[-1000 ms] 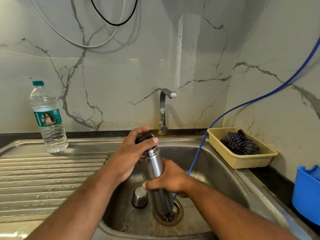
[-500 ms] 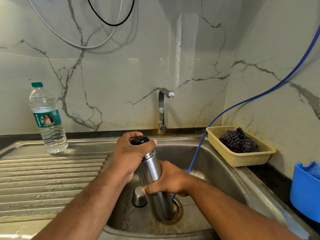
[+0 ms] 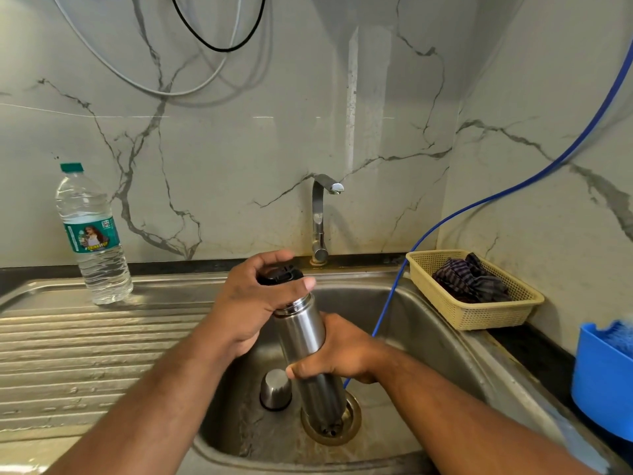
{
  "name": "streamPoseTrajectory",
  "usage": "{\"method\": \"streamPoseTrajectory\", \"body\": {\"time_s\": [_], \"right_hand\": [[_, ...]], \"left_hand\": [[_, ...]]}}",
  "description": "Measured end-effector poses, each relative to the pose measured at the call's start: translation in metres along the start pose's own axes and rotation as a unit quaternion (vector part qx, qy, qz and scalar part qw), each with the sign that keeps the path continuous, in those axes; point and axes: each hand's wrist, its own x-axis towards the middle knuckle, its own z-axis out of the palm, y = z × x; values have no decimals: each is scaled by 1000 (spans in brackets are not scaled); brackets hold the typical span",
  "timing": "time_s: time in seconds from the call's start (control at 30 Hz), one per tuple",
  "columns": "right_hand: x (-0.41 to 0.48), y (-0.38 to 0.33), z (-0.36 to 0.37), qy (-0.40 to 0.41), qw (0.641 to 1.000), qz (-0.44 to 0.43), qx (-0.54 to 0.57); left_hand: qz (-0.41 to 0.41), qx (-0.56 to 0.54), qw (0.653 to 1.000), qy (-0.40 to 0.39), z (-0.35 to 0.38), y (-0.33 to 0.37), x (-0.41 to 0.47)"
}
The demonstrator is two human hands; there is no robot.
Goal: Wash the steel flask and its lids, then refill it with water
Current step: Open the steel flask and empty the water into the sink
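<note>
A steel flask (image 3: 303, 329) stands tilted over the sink basin (image 3: 424, 323), its base near the drain (image 3: 349, 430). My right hand (image 3: 339, 351) grips its lower body. My left hand (image 3: 253, 299) curls round the black inner lid (image 3: 282, 274) at the flask's mouth. A steel cup lid (image 3: 275, 389) sits upside down on the basin floor, left of the flask. The tap (image 3: 320, 217) behind shows no running water.
A plastic water bottle (image 3: 92, 238) stands at the back of the ribbed drainboard (image 3: 85, 354). A blue hose (image 3: 479, 207) runs down into the basin. A beige basket (image 3: 479, 303) holding a dark cloth and a blue tub (image 3: 603, 382) sit on the right.
My left hand has turned slightly on the black lid; the flask stays held in about the same place over the drain.
</note>
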Motion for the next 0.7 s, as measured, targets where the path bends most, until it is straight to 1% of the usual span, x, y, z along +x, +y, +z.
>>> {"method": "streamPoseTrajectory", "body": {"time_s": [0.07,0.1,0.13,0.2,0.27,0.3,0.33,0.37,0.4,0.47,0.57,0.63,0.7], "right_hand": [[1,1,2,-3,1000,1,-5],[2,2,3,-2,1000,4,-5],[3,3,4,-1,1000,7,-3],[5,4,3,1,1000,11,9],[4,5,0,-1,1000,9,29],[3,5,-1,-5,999,9,36],[2,5,-2,-8,999,8,40],[2,5,-2,-10,999,8,40],[1,4,-2,-11,999,7,38],[0,2,-2,-8,1000,6,29],[-1,-1,-3,3,1000,1,4],[-1,0,-4,5,1000,1,-7],[1,2,-2,-2,1000,3,-11]], "left_hand": [[8,35,998,56,12,-2,-4],[8,44,997,60,15,-2,-6],[7,44,998,43,15,-3,-6],[-12,-1,999,-42,7,0,-2],[-33,-61,987,-148,-7,2,3],[-25,-65,980,-185,-13,1,5],[-12,-59,977,-203,-17,0,7],[-3,-53,978,-204,-20,-3,9],[-3,-53,979,-196,-21,-4,10],[-12,-62,986,-156,-18,-3,9],[-3,-37,998,-45,-4,1,3],[2,-2,1000,27,7,-2,-1],[-2,28,998,56,16,-6,-5]]}}
